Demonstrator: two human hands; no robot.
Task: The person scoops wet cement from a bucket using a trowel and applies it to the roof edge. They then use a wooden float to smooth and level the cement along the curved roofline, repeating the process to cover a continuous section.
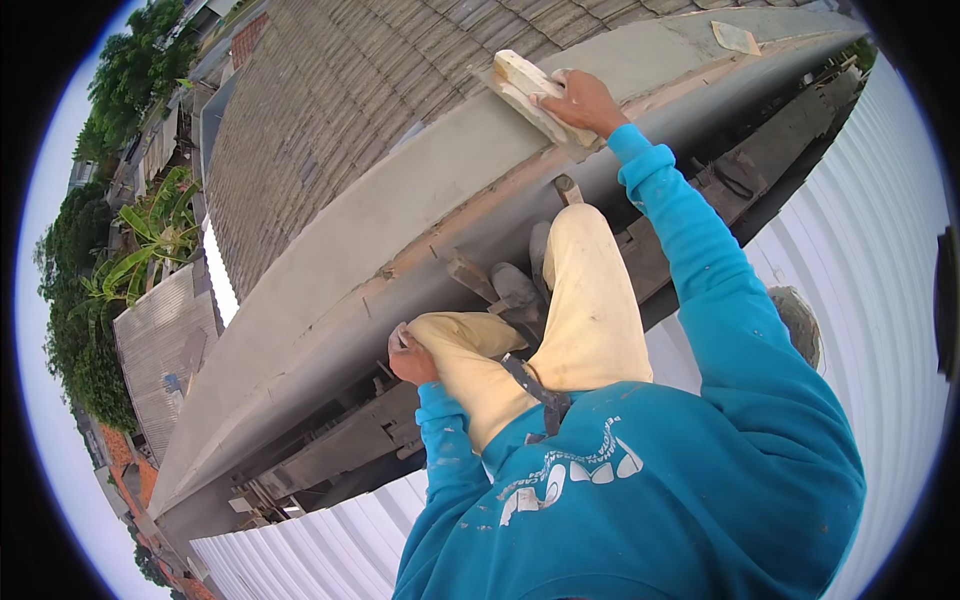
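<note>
My right hand (pixel 585 104) is closed on a pale, mortar-smeared plastering float (pixel 538 98). The float lies against the smooth grey mortar band (pixel 415 178) that runs along the roof edge. Beside my bent left knee is my left hand (pixel 410 358), its fingers curled in and smeared with grey. What they hold, if anything, is hidden. A thin flat plate (pixel 735 38) rests on the band farther along, at the upper right.
Roof tiles (pixel 350 100) slope away beyond the band. My feet stand on narrow timbers (pixel 470 275) below its near edge. White corrugated sheeting (pixel 850 250) lies lower on my right, with a round bucket-like container (pixel 797 322). Plank scaffolding (pixel 350 440) runs beneath me.
</note>
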